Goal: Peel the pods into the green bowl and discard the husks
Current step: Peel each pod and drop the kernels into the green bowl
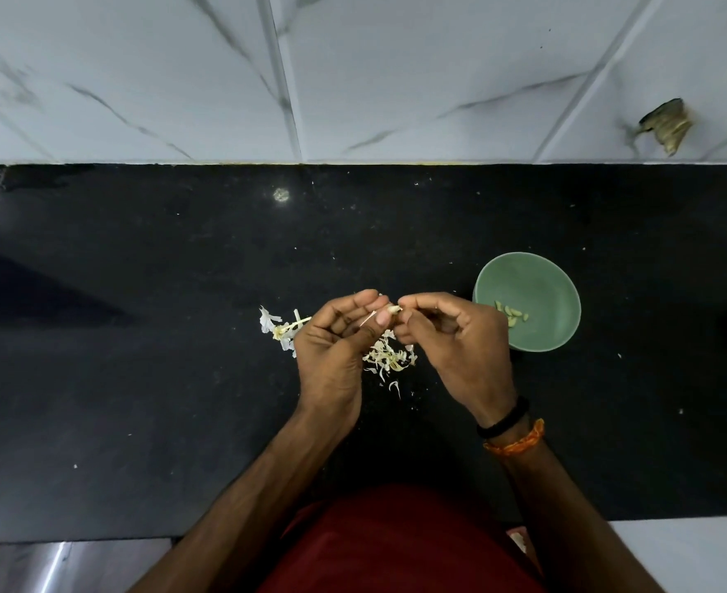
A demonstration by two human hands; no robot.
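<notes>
Looking down from the head camera, both hands meet over the middle of a black bench [139, 378], each pinching one small pale pod [393, 310] between them. The left hand [336, 348] is curled, its thumb and fingertips closed on the pod's left end, where a thin whitish sliver sticks out down and to the left. The right hand [456, 340] grips the pod's right end with thumb and forefinger, the other fingers folded in. The pod is cream to pale yellow, small, and mostly hidden by the fingertips, so its exact shape is hard to make out.

Under and between the hands lies a loose pile of husks [389, 359]: thin, curled, papery white and yellowish scraps spread on the bench. A second clump of husks and stalks [278, 329] lies just left of the left hand, with a few white flakes and a pale stem.

The green bowl [537, 280] stands on the bench just right of the right hand, round and matte. It holds a few peeled pieces [511, 314], pale green-yellow and oblong, gathered near its near-left side.

The right wrist wears a black band [505, 419] and an orange thread [518, 440]. A marbled white tiled wall [396, 79] rises on the far side of the bench.
</notes>
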